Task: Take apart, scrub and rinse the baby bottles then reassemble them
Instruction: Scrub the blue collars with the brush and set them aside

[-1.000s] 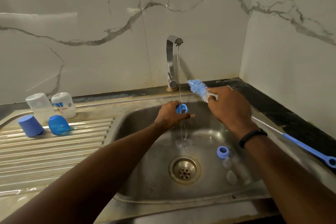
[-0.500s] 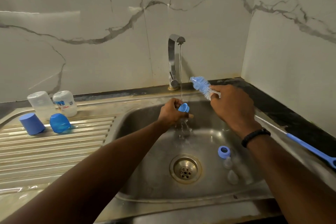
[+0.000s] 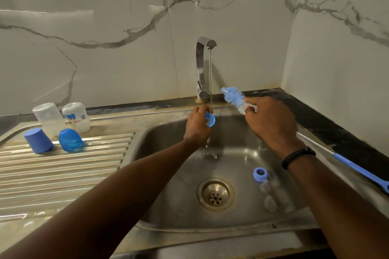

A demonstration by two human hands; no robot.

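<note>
My left hand (image 3: 196,125) grips a blue bottle ring (image 3: 210,119) under the thin stream from the tap (image 3: 203,65). My right hand (image 3: 271,124) holds the bottle brush; its blue bristle head (image 3: 232,98) points up and left, and its long blue handle (image 3: 362,171) runs back past my wrist. In the sink (image 3: 168,185) lie a second blue ring (image 3: 260,173) and clear teats (image 3: 270,203). Two clear bottles (image 3: 49,116) (image 3: 76,115) stand upside down on the drainboard, with two blue caps (image 3: 37,140) (image 3: 70,140) in front of them.
The drain (image 3: 215,193) sits in the middle of the sink floor. The ribbed steel drainboard (image 3: 63,174) lies to the left. A dark counter strip (image 3: 336,130) runs along the right, under marble walls behind and to the right.
My left hand has lifted the blue ring higher into the stream and tilted it. My right hand and the brush have stayed almost where they were.
</note>
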